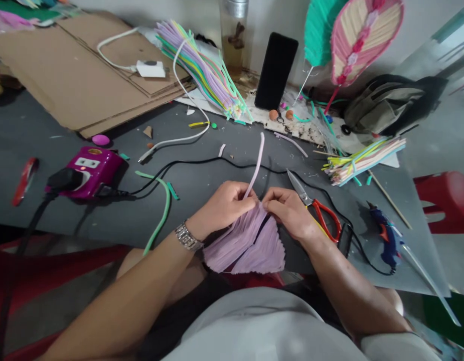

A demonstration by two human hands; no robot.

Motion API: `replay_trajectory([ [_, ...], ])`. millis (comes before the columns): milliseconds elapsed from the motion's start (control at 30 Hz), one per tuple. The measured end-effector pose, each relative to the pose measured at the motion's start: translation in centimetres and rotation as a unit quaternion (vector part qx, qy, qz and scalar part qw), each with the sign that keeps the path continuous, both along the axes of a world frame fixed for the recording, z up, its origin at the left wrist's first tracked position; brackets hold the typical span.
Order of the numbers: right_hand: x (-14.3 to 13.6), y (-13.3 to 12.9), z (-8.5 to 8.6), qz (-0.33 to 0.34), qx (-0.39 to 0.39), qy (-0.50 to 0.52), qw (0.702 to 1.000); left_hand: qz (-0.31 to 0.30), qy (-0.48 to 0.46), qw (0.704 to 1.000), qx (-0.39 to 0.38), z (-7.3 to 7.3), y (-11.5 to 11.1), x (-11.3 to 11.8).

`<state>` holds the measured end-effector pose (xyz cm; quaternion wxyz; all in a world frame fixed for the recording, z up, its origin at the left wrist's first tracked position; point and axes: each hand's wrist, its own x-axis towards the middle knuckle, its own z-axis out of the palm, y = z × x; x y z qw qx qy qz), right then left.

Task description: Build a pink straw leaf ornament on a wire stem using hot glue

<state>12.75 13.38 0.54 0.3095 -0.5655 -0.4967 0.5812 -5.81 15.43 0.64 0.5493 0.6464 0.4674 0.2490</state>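
The fingers (pixel 271 195) of your left hand (pixel 232 203) and right hand (pixel 288 210) pinched the lilac piece (pixel 250 240) near its top; a strip (pixel 259 158) rose beside your left, scissors (pixel 324 215) lay beside your right.

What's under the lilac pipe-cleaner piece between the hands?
Directly under the lilac pipe-cleaner piece, nothing can be made out: the piece itself covers it. Dark grey tabletop shows beside it, and something red, too little visible to name, past its lower edge.

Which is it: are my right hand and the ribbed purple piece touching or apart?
Touching. The head view shows your right hand at the narrow top of the ribbed purple piece, fingers closed on its edge.
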Motion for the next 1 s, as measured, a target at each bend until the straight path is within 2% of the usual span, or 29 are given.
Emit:
replay_trajectory([
  [267, -0.4, 0.0, -0.2, 0.019, 0.022, -0.042, 0.999, -0.01, 0.019, 1.0, 0.017, -0.5, -0.2, 0.1],
  [1000, -0.4, -0.2, -0.2, 0.044, 0.075, -0.048, 0.995, -0.004, 0.013, 1.0, 0.028, -1.1, -0.6, 0.5],
])
